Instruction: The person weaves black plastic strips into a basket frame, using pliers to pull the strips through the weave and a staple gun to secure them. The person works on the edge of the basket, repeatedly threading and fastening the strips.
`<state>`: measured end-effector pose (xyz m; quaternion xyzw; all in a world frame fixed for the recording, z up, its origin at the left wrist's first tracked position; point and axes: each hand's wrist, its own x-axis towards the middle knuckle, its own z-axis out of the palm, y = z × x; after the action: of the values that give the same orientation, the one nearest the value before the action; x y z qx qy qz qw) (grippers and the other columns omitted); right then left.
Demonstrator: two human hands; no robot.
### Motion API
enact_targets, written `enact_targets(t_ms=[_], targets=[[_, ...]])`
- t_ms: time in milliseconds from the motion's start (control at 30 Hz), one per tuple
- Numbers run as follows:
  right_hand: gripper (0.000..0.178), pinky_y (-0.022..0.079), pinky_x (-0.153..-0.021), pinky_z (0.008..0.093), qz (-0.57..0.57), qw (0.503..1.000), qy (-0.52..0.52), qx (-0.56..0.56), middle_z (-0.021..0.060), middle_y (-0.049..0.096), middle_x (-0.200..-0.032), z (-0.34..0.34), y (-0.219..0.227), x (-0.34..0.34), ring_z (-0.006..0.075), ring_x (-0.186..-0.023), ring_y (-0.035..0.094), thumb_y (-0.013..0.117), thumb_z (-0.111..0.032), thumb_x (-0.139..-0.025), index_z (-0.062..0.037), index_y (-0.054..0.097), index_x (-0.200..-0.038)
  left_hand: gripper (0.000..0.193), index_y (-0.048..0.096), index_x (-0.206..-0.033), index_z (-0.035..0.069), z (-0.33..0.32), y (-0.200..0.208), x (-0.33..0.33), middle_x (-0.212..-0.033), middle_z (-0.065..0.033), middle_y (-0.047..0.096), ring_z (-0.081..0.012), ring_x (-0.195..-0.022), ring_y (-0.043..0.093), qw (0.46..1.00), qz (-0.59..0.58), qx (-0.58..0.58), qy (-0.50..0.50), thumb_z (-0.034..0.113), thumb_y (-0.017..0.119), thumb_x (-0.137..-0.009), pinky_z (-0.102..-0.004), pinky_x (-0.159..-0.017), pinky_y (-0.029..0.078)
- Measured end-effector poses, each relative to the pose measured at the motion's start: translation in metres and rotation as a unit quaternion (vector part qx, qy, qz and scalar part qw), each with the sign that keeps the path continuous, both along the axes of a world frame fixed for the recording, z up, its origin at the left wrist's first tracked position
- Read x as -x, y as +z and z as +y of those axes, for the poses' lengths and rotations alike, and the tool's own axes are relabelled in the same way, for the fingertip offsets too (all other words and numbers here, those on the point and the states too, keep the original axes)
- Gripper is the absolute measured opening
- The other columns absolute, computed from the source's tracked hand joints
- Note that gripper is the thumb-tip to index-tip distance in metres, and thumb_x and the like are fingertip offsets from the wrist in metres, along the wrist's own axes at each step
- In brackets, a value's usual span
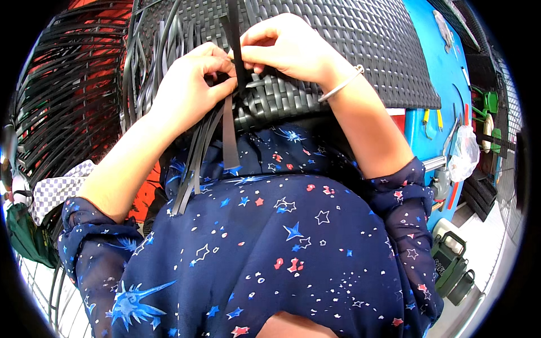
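Observation:
A black woven panel (349,53) of flat plastic strips lies across the area in front of my lap. My left hand (194,81) is closed at its near edge, thumb and fingers pinching a flat black strip (230,132). From the right, my right hand (290,50) reaches to the same spot, its fingertips closed on the strip beside my left fingers. One end of the strip rises past both hands; more loose strips (198,152) hang from the edge onto my lap. Exactly how the strip passes through the weave there is hidden by the fingers.
On the right, a blue tabletop (420,14) carries yellow-handled tools (433,121) and a clear plastic bag (465,151). A black slatted frame (73,84) stands over red material at left. A checkered cloth (59,188) and dark green bag (28,236) are lower left; a green container (451,267) is lower right.

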<state>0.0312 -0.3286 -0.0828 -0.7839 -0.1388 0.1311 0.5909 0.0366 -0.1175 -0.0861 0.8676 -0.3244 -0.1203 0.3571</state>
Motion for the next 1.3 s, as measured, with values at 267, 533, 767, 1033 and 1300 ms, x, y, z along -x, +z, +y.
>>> enact_targets(t_ms=[267,533,767,1033,1300], targets=[[0.02,0.051,-0.062,0.0276,-0.105,0.993,-0.055,-0.002,0.0116,0.07,-0.073,-0.001,0.003,0.019,0.0152,-0.062,0.065,0.071,-0.019,-0.08,-0.0003,0.072,-0.088,0.01,0.064,-0.083,0.0,-0.008,-0.001,0.009,-0.089,-0.0075,0.06,-0.0207,-0.07,0.063,0.996,-0.077,0.011,-0.036,0.006,0.07,-0.077,-0.0299,-0.066,0.052],[0.015,0.051,-0.06,0.0279,-0.157,0.981,-0.112,0.031,0.0096,0.068,-0.073,-0.001,0.004,0.034,0.0155,-0.062,0.064,0.07,-0.014,-0.079,-0.0022,0.072,-0.088,0.012,0.062,-0.079,0.002,-0.015,0.009,-0.004,-0.082,-0.0105,0.057,-0.0251,-0.073,0.062,0.998,-0.027,-0.028,-0.052,0.006,0.071,-0.073,-0.0332,-0.069,0.051],[0.01,0.05,-0.059,0.0285,-0.208,0.969,-0.134,0.013,0.0094,0.066,-0.073,0.005,-0.001,0.039,0.0194,-0.062,0.063,0.071,-0.012,-0.079,-0.0027,0.07,-0.084,0.026,0.066,-0.093,0.001,-0.012,-0.003,-0.01,-0.085,-0.0141,0.066,-0.0219,-0.078,0.065,0.999,0.034,0.017,-0.005,0.013,0.076,-0.073,-0.0329,-0.072,0.052],[0.009,0.05,-0.058,0.0273,-0.23,0.963,-0.143,0.011,0.0089,0.065,-0.071,0.012,0.003,0.042,0.0175,-0.06,0.063,0.071,-0.01,-0.079,-0.0024,0.07,-0.083,0.026,0.068,-0.101,0.007,-0.008,-0.004,-0.01,-0.086,-0.0132,0.068,-0.027,-0.077,0.067,0.997,-0.008,0.016,-0.081,0.013,0.074,-0.076,-0.0348,-0.07,0.053],[0.009,0.049,-0.057,0.0242,-0.197,0.97,-0.144,-0.021,0.0063,0.066,-0.071,0.016,0.0,0.032,0.0111,-0.059,0.061,0.073,-0.009,-0.08,-0.0015,0.071,-0.083,0.022,0.067,-0.092,0.001,-0.009,-0.013,-0.012,-0.085,-0.0112,0.067,-0.0219,-0.078,0.067,0.99,-0.036,0.086,-0.102,0.012,0.078,-0.076,-0.0319,-0.068,0.052]])
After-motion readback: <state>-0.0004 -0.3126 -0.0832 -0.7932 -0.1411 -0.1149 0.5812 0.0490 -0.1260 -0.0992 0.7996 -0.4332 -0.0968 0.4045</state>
